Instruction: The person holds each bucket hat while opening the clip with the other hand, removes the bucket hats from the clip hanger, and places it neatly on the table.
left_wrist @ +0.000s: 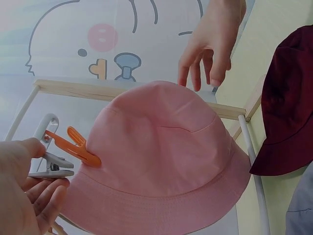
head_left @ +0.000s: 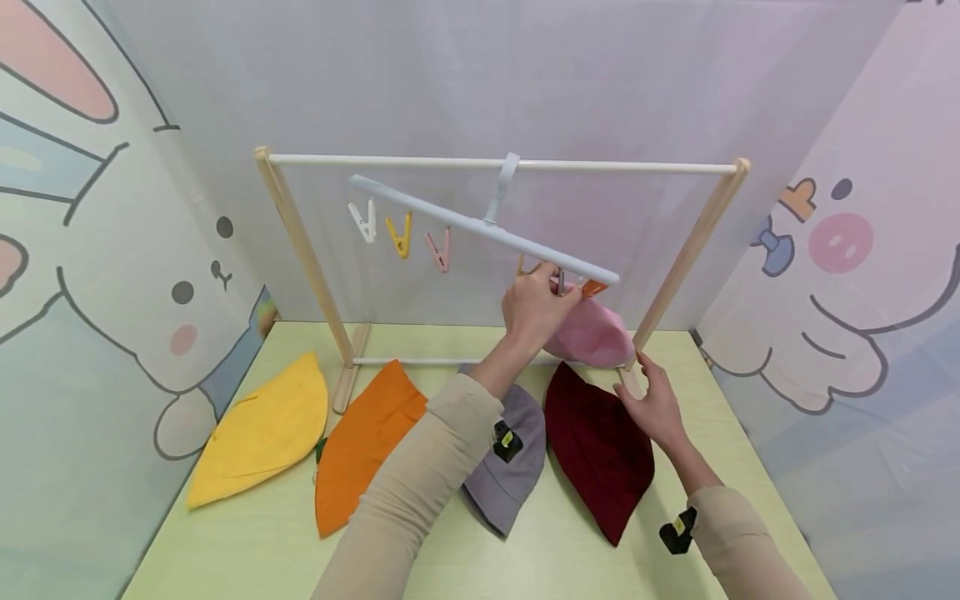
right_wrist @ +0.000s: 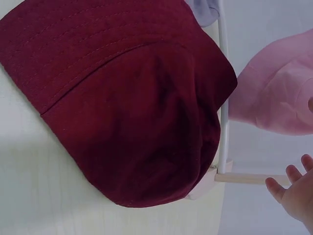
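A pink bucket hat (left_wrist: 161, 142) hangs from an orange clip (left_wrist: 80, 149) at the low right end of a tilted pale blue hanger (head_left: 480, 227). My left hand (head_left: 536, 304) pinches a grey clip (left_wrist: 53, 165) between thumb and fingers, beside the hat's brim. My right hand (head_left: 652, 404) is held below the pink hat, near the rack's right post, with its fingers apart and nothing in them. Just left of that hand, a dark red bucket hat (head_left: 600, 450) lies on the table.
A white-railed rack (head_left: 420, 161) with wooden posts carries the hanger. White (head_left: 363, 221), yellow (head_left: 401, 236) and pink (head_left: 439, 250) clips hang on its left part. Yellow (head_left: 262, 433), orange (head_left: 367, 450) and grey (head_left: 510, 458) hats lie on the table in front.
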`<action>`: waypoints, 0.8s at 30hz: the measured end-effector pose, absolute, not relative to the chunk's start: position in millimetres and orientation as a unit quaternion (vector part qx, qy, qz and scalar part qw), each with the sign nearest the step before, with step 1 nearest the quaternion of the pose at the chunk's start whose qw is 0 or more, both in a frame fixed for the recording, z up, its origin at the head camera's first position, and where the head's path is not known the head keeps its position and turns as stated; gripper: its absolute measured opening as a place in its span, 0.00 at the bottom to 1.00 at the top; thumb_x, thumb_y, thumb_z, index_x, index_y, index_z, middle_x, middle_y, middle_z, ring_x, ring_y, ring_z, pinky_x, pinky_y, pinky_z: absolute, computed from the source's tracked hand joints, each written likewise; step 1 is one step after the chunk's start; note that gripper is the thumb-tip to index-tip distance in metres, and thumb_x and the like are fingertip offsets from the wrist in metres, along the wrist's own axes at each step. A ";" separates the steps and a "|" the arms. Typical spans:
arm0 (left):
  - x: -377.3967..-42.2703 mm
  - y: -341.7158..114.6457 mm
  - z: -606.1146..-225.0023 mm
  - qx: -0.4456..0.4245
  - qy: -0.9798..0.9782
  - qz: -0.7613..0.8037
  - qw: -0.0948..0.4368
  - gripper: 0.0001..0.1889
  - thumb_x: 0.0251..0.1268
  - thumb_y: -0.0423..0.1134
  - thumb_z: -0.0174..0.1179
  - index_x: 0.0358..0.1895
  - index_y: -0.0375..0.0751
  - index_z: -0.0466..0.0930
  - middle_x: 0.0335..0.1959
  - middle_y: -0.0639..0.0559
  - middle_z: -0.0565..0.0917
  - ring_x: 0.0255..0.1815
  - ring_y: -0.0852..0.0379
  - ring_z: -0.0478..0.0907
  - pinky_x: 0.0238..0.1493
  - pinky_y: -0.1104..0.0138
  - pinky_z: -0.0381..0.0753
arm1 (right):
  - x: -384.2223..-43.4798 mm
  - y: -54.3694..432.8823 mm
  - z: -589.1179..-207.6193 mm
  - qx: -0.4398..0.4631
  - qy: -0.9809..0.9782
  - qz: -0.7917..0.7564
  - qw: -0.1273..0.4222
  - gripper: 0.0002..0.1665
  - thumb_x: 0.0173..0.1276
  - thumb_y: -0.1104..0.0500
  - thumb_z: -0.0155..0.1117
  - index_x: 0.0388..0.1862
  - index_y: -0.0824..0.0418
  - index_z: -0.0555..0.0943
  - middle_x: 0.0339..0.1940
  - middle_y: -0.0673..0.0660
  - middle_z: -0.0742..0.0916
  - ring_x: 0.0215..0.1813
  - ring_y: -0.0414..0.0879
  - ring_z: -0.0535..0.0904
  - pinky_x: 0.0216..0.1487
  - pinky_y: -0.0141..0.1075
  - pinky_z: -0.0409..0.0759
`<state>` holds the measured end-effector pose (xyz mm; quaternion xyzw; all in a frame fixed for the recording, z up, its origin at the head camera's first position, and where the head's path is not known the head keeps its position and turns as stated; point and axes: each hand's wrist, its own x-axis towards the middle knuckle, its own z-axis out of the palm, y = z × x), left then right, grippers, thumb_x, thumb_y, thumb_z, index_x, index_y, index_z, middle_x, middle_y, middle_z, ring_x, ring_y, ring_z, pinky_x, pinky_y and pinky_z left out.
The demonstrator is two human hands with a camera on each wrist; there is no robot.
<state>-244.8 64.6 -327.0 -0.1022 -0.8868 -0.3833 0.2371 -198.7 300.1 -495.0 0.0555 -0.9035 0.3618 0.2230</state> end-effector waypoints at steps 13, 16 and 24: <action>-245.0 63.5 -328.5 -0.109 -0.883 -0.387 0.243 0.09 0.50 0.49 0.61 0.24 0.51 0.74 0.25 0.62 0.84 0.25 0.63 0.79 0.20 0.70 0.69 | -206.2 283.1 -481.1 0.080 -0.886 0.394 0.232 0.47 0.54 0.62 0.68 0.71 0.61 0.57 0.62 0.68 0.68 0.61 0.62 0.67 0.43 0.59 0.74; -245.2 63.2 -329.4 -0.115 -0.880 -0.389 0.248 0.09 0.50 0.49 0.61 0.24 0.51 0.74 0.25 0.62 0.84 0.25 0.63 0.79 0.19 0.70 0.69 | -208.2 279.9 -477.2 0.086 -0.885 0.391 0.239 0.47 0.54 0.62 0.68 0.71 0.60 0.57 0.62 0.68 0.68 0.60 0.62 0.68 0.42 0.60 0.74; -243.8 63.1 -329.5 -0.122 -0.876 -0.393 0.251 0.09 0.51 0.49 0.61 0.25 0.51 0.75 0.26 0.61 0.84 0.25 0.64 0.79 0.19 0.71 0.69 | -213.6 274.5 -470.7 0.086 -0.882 0.387 0.253 0.47 0.53 0.63 0.68 0.71 0.62 0.56 0.61 0.69 0.70 0.58 0.59 0.67 0.39 0.58 0.76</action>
